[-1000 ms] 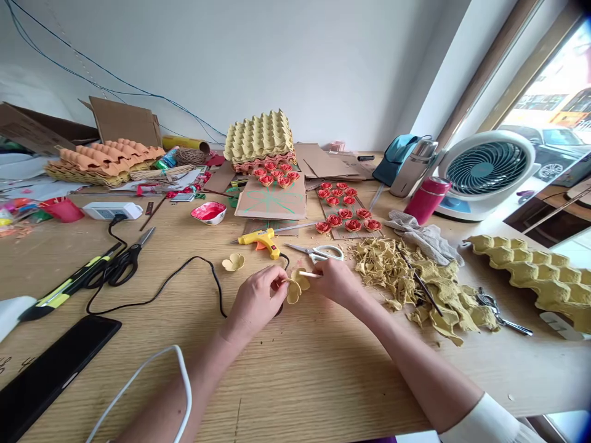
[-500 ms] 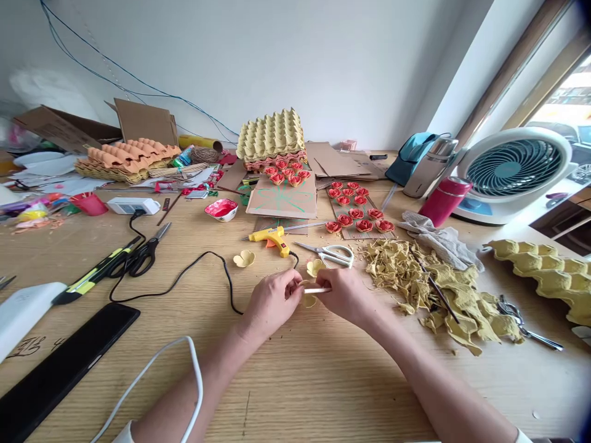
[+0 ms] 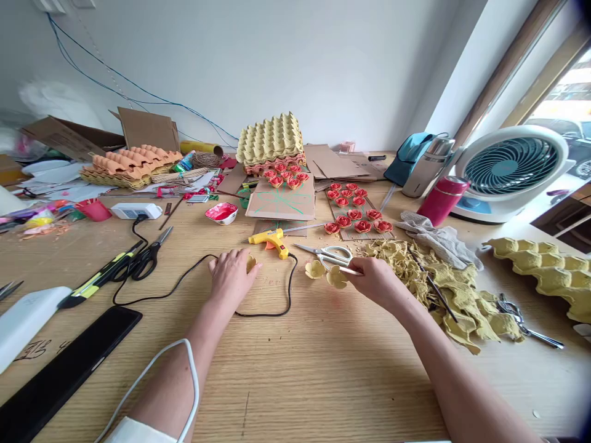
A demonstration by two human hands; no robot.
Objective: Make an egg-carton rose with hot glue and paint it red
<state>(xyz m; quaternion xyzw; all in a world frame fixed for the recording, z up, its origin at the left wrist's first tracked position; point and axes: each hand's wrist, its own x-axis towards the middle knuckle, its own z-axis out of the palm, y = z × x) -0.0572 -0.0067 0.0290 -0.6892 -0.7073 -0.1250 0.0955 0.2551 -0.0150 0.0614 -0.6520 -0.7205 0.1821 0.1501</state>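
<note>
Step in hand: gathering petal cups. Left hand [image 3: 229,275] lies on a loose petal cup [image 3: 250,263] on the worktop, grip closing on it. Right hand [image 3: 376,281] pinches a thin stick [image 3: 345,269] bearing a second cup [image 3: 337,277]. Next move likely needs the loose cup lifted toward the right grip.

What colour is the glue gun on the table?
Yellow, with an orange trigger; the glue gun shows clearly in the head view.

A single head-worn camera is looking forward and down from close above the light wooden worktop [image 3: 295,369], facing the white wall [image 3: 286,55] beyond it.
</note>
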